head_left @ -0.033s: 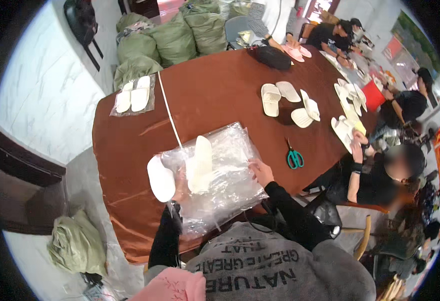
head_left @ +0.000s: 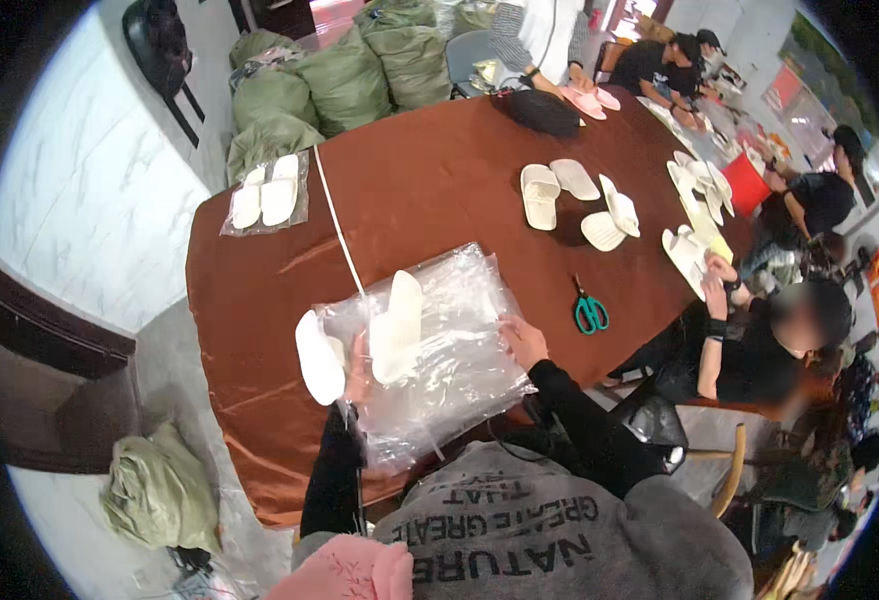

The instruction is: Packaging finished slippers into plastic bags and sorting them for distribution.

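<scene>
Table: a long brown table [head_left: 429,190] runs away from me, its cloth glossy and slick-looking, with other people seated along its right side and far end.
Sacks: green sacks [head_left: 359,70] are heaped past the far left corner.
Plastic bags: a stack of clear plastic bags [head_left: 449,350] lies right in front of me, crinkled and hanging over the near edge.
Bagged pair: 1 finished bagged pair [head_left: 267,195] sits well apart at the far left edge.
Loose slippers: loose white slippers [head_left: 569,200] lie mid-table, to the right.
My slippers: 1 white slipper [head_left: 396,330] stands on the bags, another slipper [head_left: 319,357] lies just left of them, at the table edge.
Left hand: my left hand [head_left: 359,365] is between the 2 slippers, fingers curled against the upright one; how firmly I grip, I cannot tell.
Right hand: my right hand [head_left: 522,340] is flat and open, fingertips pressing the bags' right edge, holding nothing.
Scissors: green-handled scissors [head_left: 589,312] lie near my right hand.
Risk: I reckon the overhanging bags could slide off that slick cloth if my right hand lifts, and the left slipper could tip over the edge.
</scene>
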A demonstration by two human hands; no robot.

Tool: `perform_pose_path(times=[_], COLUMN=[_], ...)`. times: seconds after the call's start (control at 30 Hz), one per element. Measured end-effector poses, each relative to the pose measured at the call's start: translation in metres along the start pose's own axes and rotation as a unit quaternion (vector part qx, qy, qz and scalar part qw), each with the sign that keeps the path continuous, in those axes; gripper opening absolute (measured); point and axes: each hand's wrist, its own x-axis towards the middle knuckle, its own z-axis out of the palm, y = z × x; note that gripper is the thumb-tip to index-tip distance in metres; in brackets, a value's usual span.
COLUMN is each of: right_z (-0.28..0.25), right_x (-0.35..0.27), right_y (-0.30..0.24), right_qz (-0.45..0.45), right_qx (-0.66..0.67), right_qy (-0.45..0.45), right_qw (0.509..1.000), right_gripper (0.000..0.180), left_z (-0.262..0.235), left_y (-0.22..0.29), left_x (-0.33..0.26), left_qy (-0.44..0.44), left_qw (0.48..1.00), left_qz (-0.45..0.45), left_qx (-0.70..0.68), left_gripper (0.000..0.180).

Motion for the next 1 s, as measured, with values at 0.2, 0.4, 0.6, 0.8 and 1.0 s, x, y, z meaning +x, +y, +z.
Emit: perform_pose_path(times=[0.2,0.4,0.6,0.8,1.0], right_z=[0.014,-0.009,0.021,0.015,0.028], right_x=[0.004,0.013,0.01,0.01,0.012], right_y=[0.015,0.085,0.043,0.061,0.033], right_qz=[0.009,-0.06,-0.079,-0.048,-0.083], right_qx=[0.021,-0.12,-0.12,-0.13,-0.116], right_qy=[-0.005,0.117,0.091,0.123,0.114], right_qw=[1.0,0.984,0.985,0.983,0.983], right_gripper=[0.032,0.028,0.026,0.022,0.025], left_z=[-0.088,-0.072,-0.157,-0.061,0.007], left_y=[-0.041,0.123,0.155,0.354,0.303], left_x=[-0.029,0.006,0.077,0.161,0.192], left_qy=[0.085,0.049,0.015,-0.076,-0.088], left_qw=[0.985,0.773,0.881,0.936,0.945], left_qz=[-0.052,-0.179,-0.06,0.12,0.304], left_qx=[-0.142,-0.606,-0.47,-0.322,-0.08], left_gripper=[0.045,0.045,0.044,0.051,0.031])
